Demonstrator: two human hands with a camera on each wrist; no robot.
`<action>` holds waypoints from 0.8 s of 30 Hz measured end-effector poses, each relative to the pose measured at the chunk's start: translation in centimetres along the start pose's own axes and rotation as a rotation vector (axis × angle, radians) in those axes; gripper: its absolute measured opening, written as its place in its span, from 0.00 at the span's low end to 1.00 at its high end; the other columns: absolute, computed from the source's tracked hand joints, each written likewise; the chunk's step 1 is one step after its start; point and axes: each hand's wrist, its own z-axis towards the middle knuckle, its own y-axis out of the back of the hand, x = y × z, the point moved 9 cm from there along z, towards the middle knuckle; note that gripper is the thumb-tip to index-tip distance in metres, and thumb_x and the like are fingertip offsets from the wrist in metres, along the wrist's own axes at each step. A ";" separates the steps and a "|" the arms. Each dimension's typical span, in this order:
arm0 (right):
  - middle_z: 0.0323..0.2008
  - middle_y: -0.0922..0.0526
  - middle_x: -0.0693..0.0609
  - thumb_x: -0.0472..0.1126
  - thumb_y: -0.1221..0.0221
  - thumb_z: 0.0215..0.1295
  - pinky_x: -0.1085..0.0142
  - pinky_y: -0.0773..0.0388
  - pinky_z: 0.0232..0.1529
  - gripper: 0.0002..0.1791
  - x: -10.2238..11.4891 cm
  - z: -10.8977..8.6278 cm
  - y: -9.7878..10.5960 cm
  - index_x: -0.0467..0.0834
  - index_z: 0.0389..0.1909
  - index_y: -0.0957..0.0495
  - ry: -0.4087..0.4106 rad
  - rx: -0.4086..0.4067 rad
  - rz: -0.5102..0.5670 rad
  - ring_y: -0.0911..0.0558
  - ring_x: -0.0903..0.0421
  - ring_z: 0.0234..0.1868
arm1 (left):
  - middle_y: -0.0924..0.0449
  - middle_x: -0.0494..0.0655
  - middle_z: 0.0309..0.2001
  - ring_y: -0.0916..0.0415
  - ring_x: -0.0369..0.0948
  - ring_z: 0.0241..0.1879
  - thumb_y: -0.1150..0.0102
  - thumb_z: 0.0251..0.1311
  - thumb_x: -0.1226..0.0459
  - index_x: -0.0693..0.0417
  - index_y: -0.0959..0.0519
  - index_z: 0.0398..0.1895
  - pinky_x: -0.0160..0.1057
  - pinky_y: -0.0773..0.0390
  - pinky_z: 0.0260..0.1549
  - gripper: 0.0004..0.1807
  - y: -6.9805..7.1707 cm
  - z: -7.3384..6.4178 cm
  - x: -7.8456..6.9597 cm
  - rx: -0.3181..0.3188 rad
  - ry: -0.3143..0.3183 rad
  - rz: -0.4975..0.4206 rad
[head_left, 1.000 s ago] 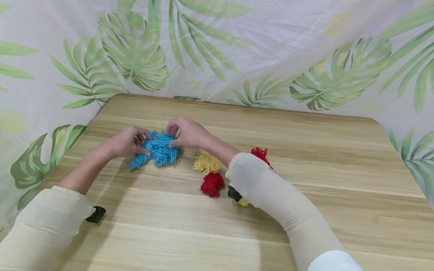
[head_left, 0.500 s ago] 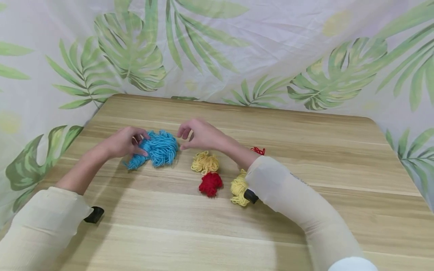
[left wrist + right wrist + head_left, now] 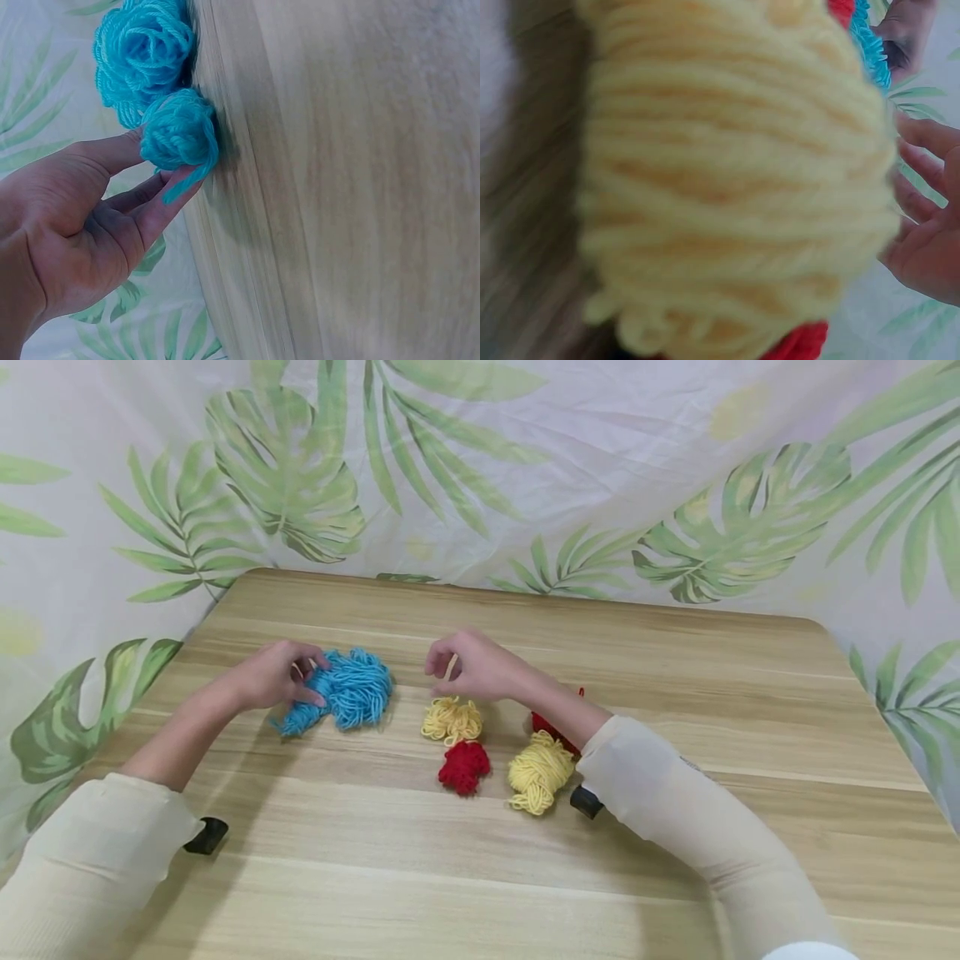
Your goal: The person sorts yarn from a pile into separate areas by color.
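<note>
On the left of the table, my left hand (image 3: 276, 675) holds the near end of a light-blue yarn bundle (image 3: 358, 689) between thumb and fingers. The left wrist view shows a small blue yarn clump (image 3: 178, 129) in that grip, with a loose strand hanging across the fingers. Behind it sits a larger blue clump (image 3: 142, 56). My right hand (image 3: 480, 667) hovers behind a small yellow yarn bundle (image 3: 452, 720), its fingers loosely bent and nothing between them. A blurred larger yellow yarn ball (image 3: 735, 180) fills much of the right wrist view.
A small red yarn bundle (image 3: 464, 767) lies in front of the small yellow one. To its right rests the larger yellow ball (image 3: 540, 768), with red yarn (image 3: 551, 728) behind it, partly covered by my right forearm. A leaf-print cloth (image 3: 450, 468) hangs behind the wooden table (image 3: 375, 877).
My right hand has let go of the blue yarn and moved right, uncovering the larger yellow ball. My left hand keeps its hold in nearly the same place.
</note>
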 end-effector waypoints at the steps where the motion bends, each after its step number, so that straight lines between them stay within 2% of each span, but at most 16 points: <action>1: 0.40 0.14 0.43 0.33 0.31 0.65 0.67 0.18 0.47 0.11 -0.2 -0.2 0.0 0.32 0.45 0.17 -0.002 0.003 -0.001 0.14 0.49 0.43 | 0.24 0.54 0.32 0.26 0.46 0.33 0.24 0.54 0.72 0.74 0.21 0.50 0.40 0.23 0.30 0.22 0.0 0.0 0.0 0.000 -0.001 -0.002; 11: 0.37 0.14 0.45 0.33 0.31 0.65 0.65 0.19 0.45 0.11 -1.7 -2.3 0.4 0.33 0.45 0.17 -0.008 0.015 0.005 0.15 0.48 0.39 | 0.24 0.55 0.34 0.26 0.46 0.32 0.25 0.56 0.73 0.75 0.23 0.51 0.38 0.21 0.24 0.23 -0.1 0.0 0.2 0.024 0.012 -0.039; 24: 0.38 0.14 0.44 0.30 0.31 0.64 0.62 0.18 0.47 0.11 -3.0 -5.5 1.9 0.32 0.45 0.18 -0.013 -0.032 0.018 0.14 0.47 0.39 | 0.24 0.55 0.34 0.27 0.46 0.32 0.25 0.55 0.73 0.75 0.23 0.51 0.37 0.21 0.23 0.23 -0.1 0.2 0.2 0.026 0.005 -0.043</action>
